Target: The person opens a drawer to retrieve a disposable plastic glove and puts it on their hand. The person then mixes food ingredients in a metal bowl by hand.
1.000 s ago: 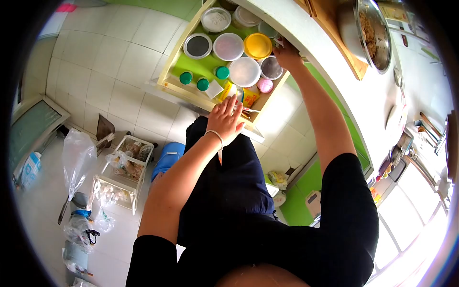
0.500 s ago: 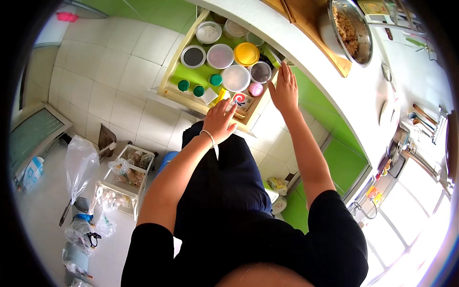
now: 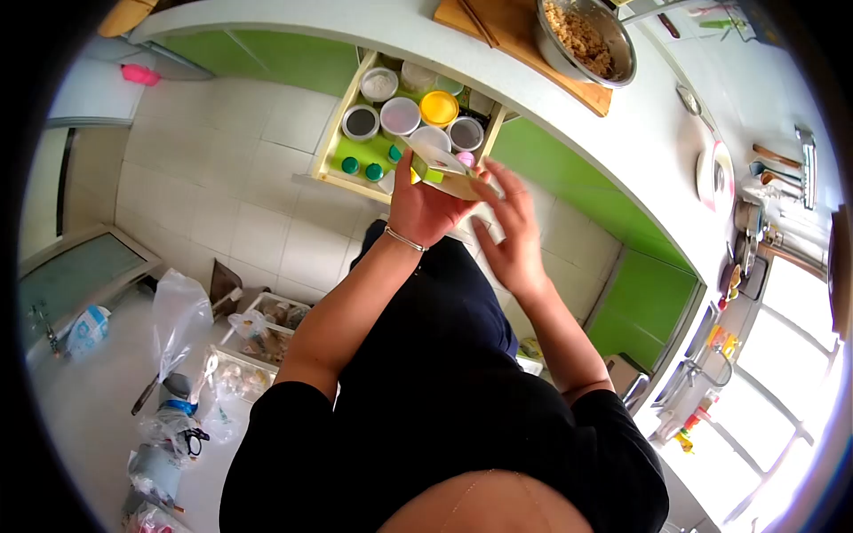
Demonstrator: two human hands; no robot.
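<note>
My left hand [image 3: 425, 211], with a bracelet at its wrist, is closed around a pale green and white packet [image 3: 449, 178], held up over the near part of an open drawer [image 3: 336, 142]. Beside the packet's right edge is my right hand [image 3: 514, 235], its fingers spread and a little blurred; I cannot tell whether the fingertips touch it. Behind the packet, the drawer holds tubs, among them one with a yellow lid [image 3: 438, 108] and one with dark contents [image 3: 361, 123]. Small green-capped bottles [image 3: 374, 171] stand near its front left.
Above the drawer runs a white counter [image 3: 355, 28] with a wooden board [image 3: 524, 49] and a steel bowl [image 3: 586, 40] of brown food. Green cabinets [image 3: 569, 186] line the right. On the left stand a white rack [image 3: 244, 355] and a plastic bag [image 3: 180, 311].
My left hand has taken hold of the packet and raised it. My right hand has come from the drawer's right side in beside the packet. The view has shifted.
</note>
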